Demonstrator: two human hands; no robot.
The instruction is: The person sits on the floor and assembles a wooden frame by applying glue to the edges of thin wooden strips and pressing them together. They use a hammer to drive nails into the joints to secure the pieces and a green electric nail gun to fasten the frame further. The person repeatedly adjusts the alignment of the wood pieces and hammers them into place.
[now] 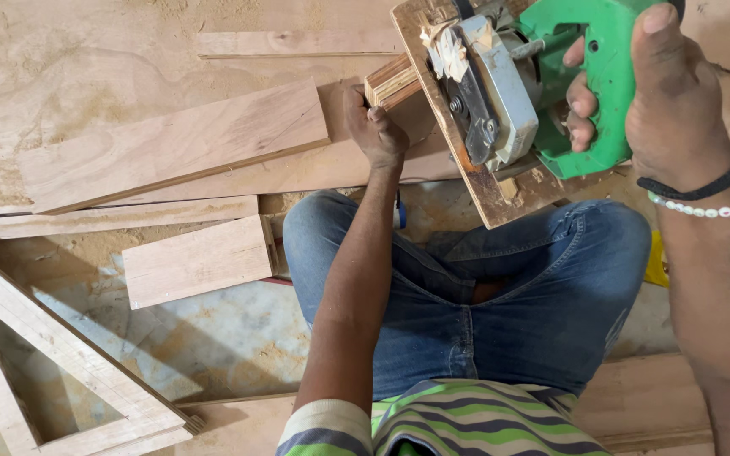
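My right hand (665, 97) grips the green handle of a circular saw (551, 76) at the upper right; the saw has a grey blade guard and sits on a plywood base plate (487, 190). My left hand (375, 128) holds a small layered wood block (392, 82) against the base plate's left edge. Both hands are above my knees in blue jeans (509, 287).
Several plywood boards lie on the sawdust-covered floor: a wide board (179, 143), a short piece (196, 260), a long strip (111, 218). A triangular wooden frame (61, 355) sits at the lower left. A plank (652, 397) lies at the lower right.
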